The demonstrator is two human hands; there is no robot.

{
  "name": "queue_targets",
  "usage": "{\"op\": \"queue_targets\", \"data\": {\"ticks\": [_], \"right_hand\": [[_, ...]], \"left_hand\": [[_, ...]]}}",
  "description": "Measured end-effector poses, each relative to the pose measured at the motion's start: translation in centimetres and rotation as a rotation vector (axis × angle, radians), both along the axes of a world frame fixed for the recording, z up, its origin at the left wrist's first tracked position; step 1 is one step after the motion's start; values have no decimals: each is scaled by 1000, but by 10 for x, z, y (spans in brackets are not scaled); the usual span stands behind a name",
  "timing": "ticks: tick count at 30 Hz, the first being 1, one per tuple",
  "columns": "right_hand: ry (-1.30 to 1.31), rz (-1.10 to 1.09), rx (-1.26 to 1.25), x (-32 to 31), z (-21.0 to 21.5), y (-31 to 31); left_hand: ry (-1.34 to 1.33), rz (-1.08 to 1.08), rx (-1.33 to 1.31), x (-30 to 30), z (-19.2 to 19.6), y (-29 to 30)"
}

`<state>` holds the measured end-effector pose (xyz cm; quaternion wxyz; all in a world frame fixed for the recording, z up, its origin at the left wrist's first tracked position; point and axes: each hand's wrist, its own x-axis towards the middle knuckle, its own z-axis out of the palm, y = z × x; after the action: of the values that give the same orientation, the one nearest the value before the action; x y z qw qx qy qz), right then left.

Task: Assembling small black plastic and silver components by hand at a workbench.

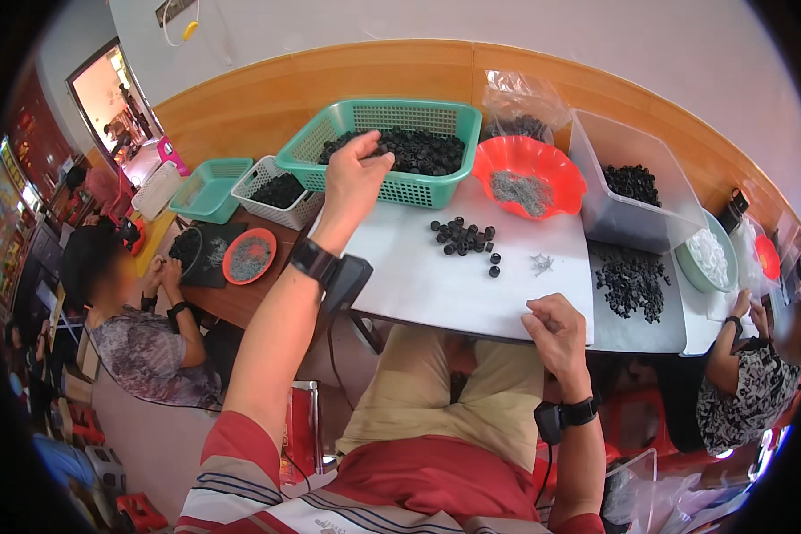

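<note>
My left hand is over the near rim of a green perforated basket piled with small black plastic parts. Its fingers are apart, with nothing visible in them. Near the table's front edge, my right hand is closed, the fingers curled toward the thumb. Whatever it may hold is hidden. Between the hands, a loose group of small black cylindrical parts lies on the white tabletop. To their right sits a small heap of thin silvery metal pieces.
A red scalloped bowl holds more metal pieces. Right of it stand a clear plastic bin and a heap of black parts. Co-workers sit at left and right. A white basket stands left of the green one.
</note>
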<state>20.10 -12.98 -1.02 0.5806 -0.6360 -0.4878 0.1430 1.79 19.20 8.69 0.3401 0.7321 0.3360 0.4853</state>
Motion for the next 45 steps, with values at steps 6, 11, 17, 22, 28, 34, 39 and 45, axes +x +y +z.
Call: {"op": "queue_targets", "data": {"ticks": [6,11,17,22,28,34,39,45], "right_hand": [[39,9,2,-1,-3,-3],[69,10,-15,1,-4,-5],[-33,-16,-39,-2,1,0],[77,2,6,-2,-4,1],[76,9,11,-1,-6,0],[77,2,8,-3,-2,0],[22,-22,-13,-4,1,-1],[64,-7,-30,-3,-1,-2]], "left_hand": [[81,60,163,-9,-35,-30],[128,-118,151,0,-72,-85],[231,-234,72,3,-82,-102],[275,-238,138,10,-85,-106],[346,-209,280,18,-92,-102],[353,-205,226,21,-98,-96],[385,-211,220,21,-98,-97],[365,-238,169,17,-95,-98]]}}
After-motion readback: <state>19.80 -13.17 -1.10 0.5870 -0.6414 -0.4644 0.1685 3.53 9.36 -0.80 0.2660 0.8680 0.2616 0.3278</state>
